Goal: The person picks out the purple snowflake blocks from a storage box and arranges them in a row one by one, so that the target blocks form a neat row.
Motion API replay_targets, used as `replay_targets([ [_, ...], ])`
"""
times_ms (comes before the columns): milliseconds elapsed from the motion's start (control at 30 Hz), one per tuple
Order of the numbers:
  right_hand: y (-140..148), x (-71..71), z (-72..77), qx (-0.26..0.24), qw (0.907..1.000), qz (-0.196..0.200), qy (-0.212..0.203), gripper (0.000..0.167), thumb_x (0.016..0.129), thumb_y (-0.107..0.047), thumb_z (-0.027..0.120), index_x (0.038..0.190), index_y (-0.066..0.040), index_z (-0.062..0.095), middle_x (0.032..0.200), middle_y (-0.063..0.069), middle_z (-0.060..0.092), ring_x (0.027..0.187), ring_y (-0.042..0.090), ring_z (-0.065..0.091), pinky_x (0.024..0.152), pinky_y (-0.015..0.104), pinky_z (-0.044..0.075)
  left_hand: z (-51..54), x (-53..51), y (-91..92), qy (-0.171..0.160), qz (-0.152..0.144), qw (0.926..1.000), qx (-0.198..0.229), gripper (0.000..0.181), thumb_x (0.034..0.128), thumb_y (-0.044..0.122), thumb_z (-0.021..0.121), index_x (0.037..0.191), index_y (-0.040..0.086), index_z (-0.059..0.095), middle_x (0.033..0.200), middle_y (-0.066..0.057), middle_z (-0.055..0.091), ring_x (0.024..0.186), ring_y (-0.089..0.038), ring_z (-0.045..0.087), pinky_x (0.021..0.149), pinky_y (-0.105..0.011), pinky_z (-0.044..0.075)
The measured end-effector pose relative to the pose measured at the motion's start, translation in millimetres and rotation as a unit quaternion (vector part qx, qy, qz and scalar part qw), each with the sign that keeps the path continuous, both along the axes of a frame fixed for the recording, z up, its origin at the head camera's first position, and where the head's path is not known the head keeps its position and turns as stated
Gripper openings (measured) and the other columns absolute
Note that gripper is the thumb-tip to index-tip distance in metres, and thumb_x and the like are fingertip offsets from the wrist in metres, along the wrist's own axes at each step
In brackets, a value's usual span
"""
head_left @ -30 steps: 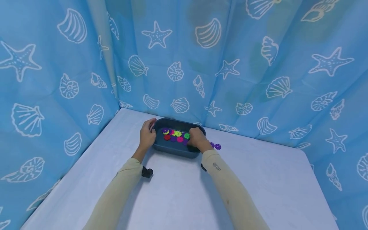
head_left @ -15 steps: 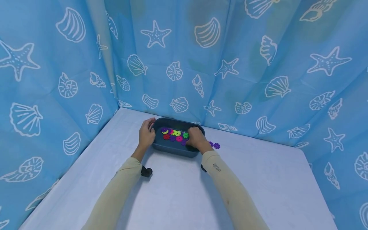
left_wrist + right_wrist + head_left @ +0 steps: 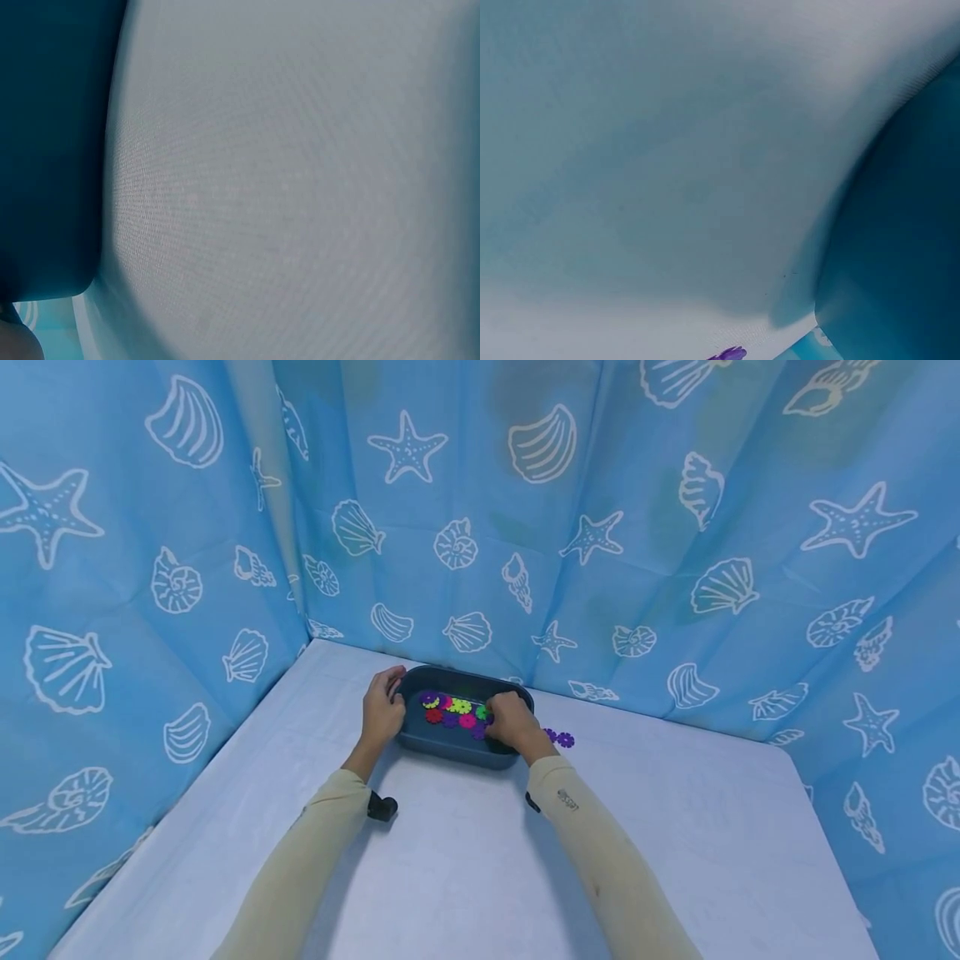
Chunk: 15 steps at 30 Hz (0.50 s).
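In the head view a dark blue-grey tray [image 3: 457,749] holds several flower-shaped discs in yellow, red, pink, purple and green, some in two rows. My left hand [image 3: 383,710] grips the tray's left end, thumb on the near side of the rim. Inside the right end, my right hand [image 3: 513,722] has its fingers curled down beside a green disc [image 3: 482,713] and a purple disc [image 3: 478,732]; its fingertips are hidden, so what it pinches cannot be seen. The left wrist view shows the tray's outer wall [image 3: 49,150] and a bit of a finger at the lower left corner.
Two purple discs [image 3: 566,740] lie on the white table [image 3: 465,843] just right of the tray. A blue curtain [image 3: 480,510] with white shells and starfish hangs behind the table and on both sides. The right wrist view shows the tray's outside [image 3: 907,225] and a purple disc [image 3: 730,353].
My right hand has shifted slightly left inside the tray and now covers part of the green disc. My left hand keeps its grip on the tray's end.
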State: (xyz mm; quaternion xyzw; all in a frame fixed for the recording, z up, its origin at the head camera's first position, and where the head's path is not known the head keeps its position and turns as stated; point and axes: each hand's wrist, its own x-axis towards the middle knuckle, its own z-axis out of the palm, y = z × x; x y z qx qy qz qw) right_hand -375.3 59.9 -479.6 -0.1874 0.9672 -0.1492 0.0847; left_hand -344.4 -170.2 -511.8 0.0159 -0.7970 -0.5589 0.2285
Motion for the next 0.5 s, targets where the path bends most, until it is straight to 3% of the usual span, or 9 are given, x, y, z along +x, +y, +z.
replay_targets([
  [300, 0.3, -0.4, -0.1, 0.000, 1.0000, 0.004, -0.007, 0.037, 0.085, -0.017, 0.075, 0.120, -0.005, 0.069, 0.106, 0.007, 0.068, 0.088, 0.018, 0.059, 0.092, 0.037, 0.056, -0.8, -1.5, -0.1, -0.001, 0.002, 1.0000, 0.001, 0.050, 0.0868, -0.017, 0.041, 0.134, -0.004, 0.049, 0.132, -0.017, 0.049, 0.130, -0.024, 0.048, 0.109, -0.018, 0.037],
  [500, 0.7, 0.0, 0.6, 0.000, 0.9998, 0.012, -0.015, 0.041, 0.086, -0.017, 0.075, 0.124, -0.006, 0.067, 0.116, 0.009, 0.067, 0.097, 0.019, 0.059, 0.099, 0.041, 0.052, 0.1, 0.0, 0.4, -0.007, 0.003, 1.0000, 0.002, 0.049, 0.0874, -0.017, 0.041, 0.134, -0.003, 0.049, 0.132, -0.016, 0.049, 0.130, -0.023, 0.047, 0.109, -0.017, 0.036],
])
